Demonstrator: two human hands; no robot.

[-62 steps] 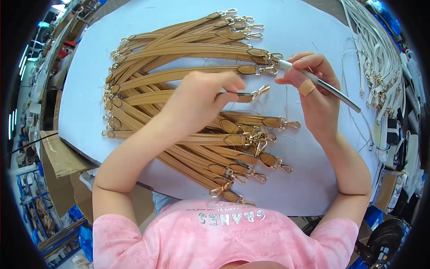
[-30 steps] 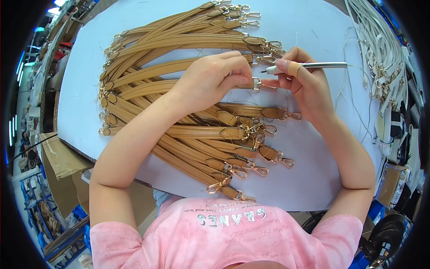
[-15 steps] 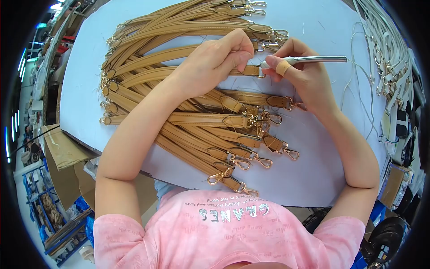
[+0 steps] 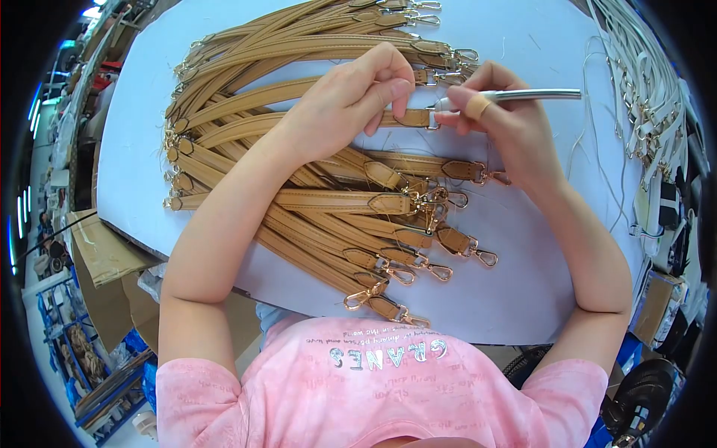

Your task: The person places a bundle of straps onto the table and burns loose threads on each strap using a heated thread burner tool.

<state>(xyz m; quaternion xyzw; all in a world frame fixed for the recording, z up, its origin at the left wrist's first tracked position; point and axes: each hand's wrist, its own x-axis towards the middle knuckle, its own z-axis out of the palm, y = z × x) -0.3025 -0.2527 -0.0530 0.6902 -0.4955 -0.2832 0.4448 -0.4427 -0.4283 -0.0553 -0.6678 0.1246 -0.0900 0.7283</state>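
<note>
My left hand [image 4: 366, 93] is closed, thumb against curled fingers, with fingertips at the end of a tan leather strap [image 4: 414, 118]. Its palm side is hidden. That strap end carries a metal ring [image 4: 433, 119]. Just right of it, my right hand [image 4: 504, 116] grips a slim silver pen-like tool [image 4: 541, 94], its pale front end aimed at the ring. A tan bandage wraps one finger of this hand. More tan straps with gold snap hooks [image 4: 343, 200] lie overlapped under and around my left forearm.
A white-covered table [image 4: 515, 291] bears the straps and loose thread bits. White straps with metal hooks [image 4: 657, 127] hang at the right edge. An open cardboard box [image 4: 112, 254] stands at the left, near shelving [image 4: 63, 299].
My left hand has shifted slightly left and up. The tool in my right hand has tilted a little, and the right fingers have moved slightly. The straps lie nearly as before.
</note>
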